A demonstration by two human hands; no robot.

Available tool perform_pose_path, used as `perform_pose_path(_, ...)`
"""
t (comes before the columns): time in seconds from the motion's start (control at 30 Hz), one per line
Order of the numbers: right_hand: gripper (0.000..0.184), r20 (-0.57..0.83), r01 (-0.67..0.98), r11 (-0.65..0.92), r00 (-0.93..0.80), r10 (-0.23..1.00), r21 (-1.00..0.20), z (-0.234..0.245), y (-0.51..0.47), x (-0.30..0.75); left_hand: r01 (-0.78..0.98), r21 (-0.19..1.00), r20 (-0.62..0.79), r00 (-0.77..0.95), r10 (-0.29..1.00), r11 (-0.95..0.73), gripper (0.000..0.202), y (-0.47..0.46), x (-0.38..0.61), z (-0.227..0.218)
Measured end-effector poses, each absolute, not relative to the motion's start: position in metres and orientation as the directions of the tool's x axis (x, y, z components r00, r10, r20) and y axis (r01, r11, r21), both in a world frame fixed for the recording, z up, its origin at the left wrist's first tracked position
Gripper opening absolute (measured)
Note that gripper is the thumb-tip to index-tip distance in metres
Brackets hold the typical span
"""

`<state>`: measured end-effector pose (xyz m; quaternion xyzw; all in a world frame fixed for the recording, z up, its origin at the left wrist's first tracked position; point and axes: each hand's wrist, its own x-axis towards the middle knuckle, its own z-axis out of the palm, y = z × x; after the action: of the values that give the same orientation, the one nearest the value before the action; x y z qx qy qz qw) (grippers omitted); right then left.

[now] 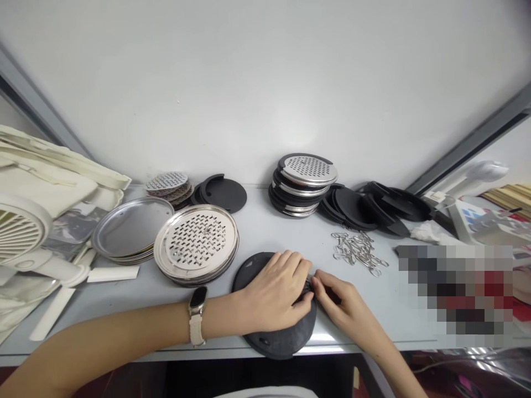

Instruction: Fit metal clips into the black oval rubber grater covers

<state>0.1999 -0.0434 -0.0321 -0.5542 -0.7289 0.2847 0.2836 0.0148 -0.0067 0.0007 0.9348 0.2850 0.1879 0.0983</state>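
A round black plastic disc (282,334) lies on the table near its front edge. My left hand (276,290) rests over its top, palm down, with fingers together and bent round its upper right part. At the disc's right rim my right hand (338,296) pinches with thumb and forefinger. Whatever is in that pinch is tiny and mostly hidden. Behind my right hand lies a loose pile of bent metal wire clips (359,251). Left of the disc, a stack of round metal grater plates (197,243) stands close by.
Plain metal discs (133,226) are stacked at left, beside a white fan (25,232). Smaller grater plates (168,185) and black discs (226,194) sit behind. Black-rimmed graters (307,170) form a stack at the wall, with black parts (354,207) to their right.
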Motion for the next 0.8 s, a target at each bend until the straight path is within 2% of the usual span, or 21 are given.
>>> perform_pose_path(0.1, 0.030, 0.089, 0.669, 0.243, -0.256, 0.963, -0.703, -0.0312, -0.0436, 0.1987, 0.484, 0.308, 0.291, 0.772, 0.565, -0.819, 0.014, -0.0069, 0.0153, 0.0013)
perform_pose_path(0.33, 0.030, 0.091, 0.687, 0.249, -0.258, 0.962, -0.683, -0.0314, -0.0454, 0.2003, 0.410, 0.221, 0.267, 0.847, 0.459, -0.885, 0.023, -0.0062, 0.0145, 0.0037)
perform_pose_path(0.8, 0.031, 0.136, 0.705, 0.260, -0.227, 0.964, -0.660, -0.0325, -0.0468, 0.1989, 0.402, 0.233, 0.292, 0.840, 0.458, -0.885, 0.026, -0.0058, 0.0125, 0.0014)
